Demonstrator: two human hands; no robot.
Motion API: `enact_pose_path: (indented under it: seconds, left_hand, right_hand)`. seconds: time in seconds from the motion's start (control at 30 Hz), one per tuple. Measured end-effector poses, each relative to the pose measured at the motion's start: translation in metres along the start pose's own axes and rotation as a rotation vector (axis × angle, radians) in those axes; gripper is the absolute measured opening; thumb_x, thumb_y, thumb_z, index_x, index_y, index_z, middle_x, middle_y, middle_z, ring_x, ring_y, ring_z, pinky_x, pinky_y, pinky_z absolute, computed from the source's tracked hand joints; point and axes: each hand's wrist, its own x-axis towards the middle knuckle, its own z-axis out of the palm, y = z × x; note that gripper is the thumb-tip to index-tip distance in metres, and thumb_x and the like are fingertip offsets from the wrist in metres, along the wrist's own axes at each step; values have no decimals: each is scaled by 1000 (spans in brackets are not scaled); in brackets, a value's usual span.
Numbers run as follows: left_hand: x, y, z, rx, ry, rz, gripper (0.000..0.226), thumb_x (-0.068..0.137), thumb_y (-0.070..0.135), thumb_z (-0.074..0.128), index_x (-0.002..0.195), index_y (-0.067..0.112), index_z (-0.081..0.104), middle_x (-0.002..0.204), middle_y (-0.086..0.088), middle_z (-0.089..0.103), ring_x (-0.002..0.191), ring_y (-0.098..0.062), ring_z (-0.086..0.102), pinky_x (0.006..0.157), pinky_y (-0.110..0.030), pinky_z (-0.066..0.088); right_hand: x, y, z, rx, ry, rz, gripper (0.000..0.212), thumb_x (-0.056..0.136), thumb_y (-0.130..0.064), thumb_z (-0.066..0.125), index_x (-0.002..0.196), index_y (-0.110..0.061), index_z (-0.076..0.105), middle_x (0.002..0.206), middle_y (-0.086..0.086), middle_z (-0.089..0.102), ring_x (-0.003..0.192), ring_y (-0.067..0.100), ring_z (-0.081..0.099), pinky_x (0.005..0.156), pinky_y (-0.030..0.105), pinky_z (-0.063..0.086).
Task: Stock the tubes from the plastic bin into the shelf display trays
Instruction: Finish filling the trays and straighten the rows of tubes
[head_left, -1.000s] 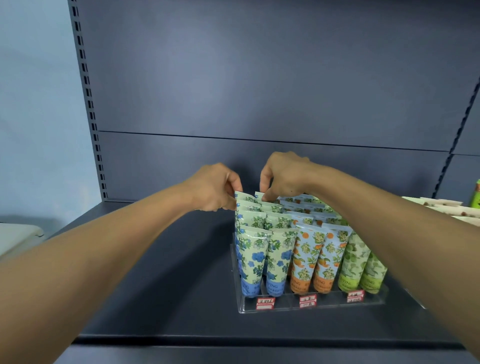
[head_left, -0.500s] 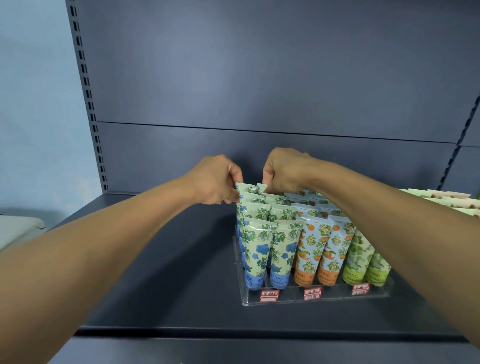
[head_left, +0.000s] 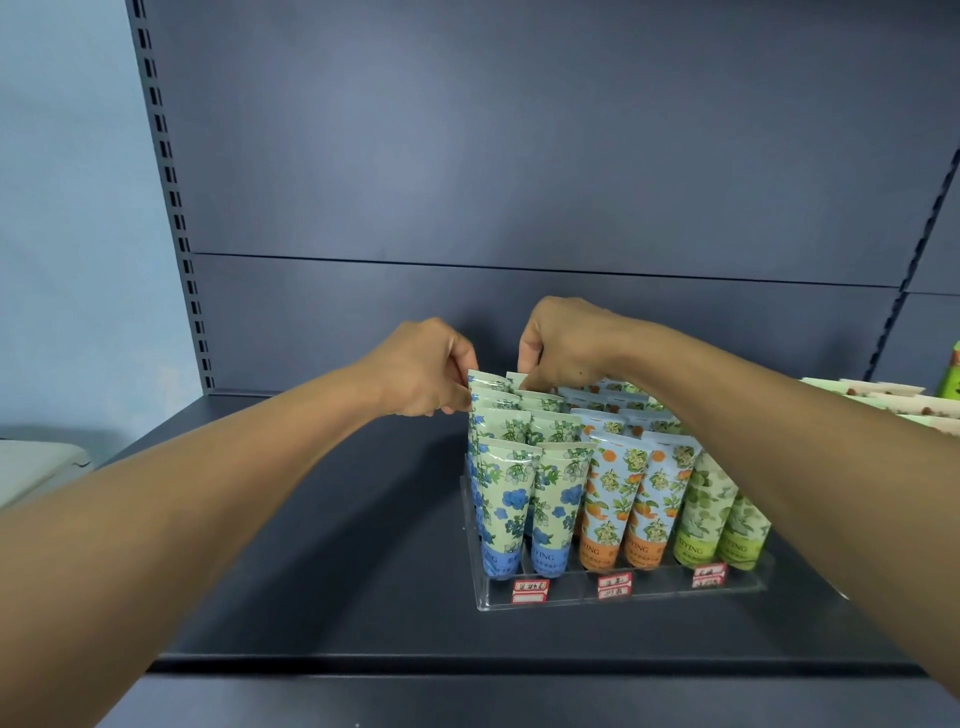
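My left hand (head_left: 423, 366) pinches the top edge of the back tube (head_left: 488, 381) in the blue-flower column, at the far left corner of the clear tray (head_left: 613, 597). My right hand (head_left: 563, 340) is curled, and its fingertips pinch the flat top of the next tube (head_left: 519, 382) in the same back row. Both tubes stand with the cap down, already between the others. I cannot see the plastic bin from here.

The tray sits on the dark shelf (head_left: 311, 545) and looks nearly full: 2 columns of blue tubes (head_left: 519, 499), 2 of orange tubes (head_left: 631, 499) and 2 of green tubes (head_left: 719, 519), each packed tight from front to back.

I think the main risk is pressure. If I push these 2 tubes down too hard, the row in front may lean forward, and the front tubes could tip over the low front lip with the price labels (head_left: 614, 586). The tubes are soft, so a strong pinch could also crease the flat top. My right forearm (head_left: 779, 431) passes low over the orange and green columns, and if it drops when I pull back, it may knock those tops sideways. The light tray could also slide on the smooth shelf toward the front edge.
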Motion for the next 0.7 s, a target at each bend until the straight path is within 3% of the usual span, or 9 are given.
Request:
enact_pose_path:
  seconds: [0.23, 0.43, 0.53, 0.7]
  left_hand:
    - [-1, 4, -9, 24, -3, -16, 12, 76, 9, 73, 87, 11, 68, 78, -6, 70, 59, -9, 58, 53, -17, 43]
    - [5, 26, -27, -22, 80, 1, 18, 77, 11, 74, 90, 19, 65, 77, 7, 65, 70, -6, 57, 65, -17, 41]
    - [13, 45, -23, -57, 74, 48, 13, 77, 14, 75, 87, 18, 68, 74, 7, 64, 71, -9, 58, 73, -21, 45]
    - [31, 70, -4, 51, -4, 80, 8, 77, 17, 75, 85, 18, 72, 69, 15, 61, 72, -3, 57, 71, -16, 45]
  right_hand:
    - [-11, 7, -15, 93, 49, -21, 8, 79, -21, 74, 86, -20, 71, 94, -5, 68, 100, 18, 59, 101, 43, 43]
    - [-20, 32, -36, 159, 183, -7, 7, 87, -17, 64, 89, -23, 68, 98, -5, 64, 98, 15, 58, 81, 28, 44]
    - [-23, 49, -41, 136, 178, 37, 10, 89, -14, 61, 91, -21, 69, 100, -5, 65, 99, 17, 58, 85, 31, 47]
    - [-25, 64, -36, 31, 115, 73, 6, 84, -17, 68, 85, -21, 72, 94, -6, 67, 99, 18, 59, 94, 37, 47]
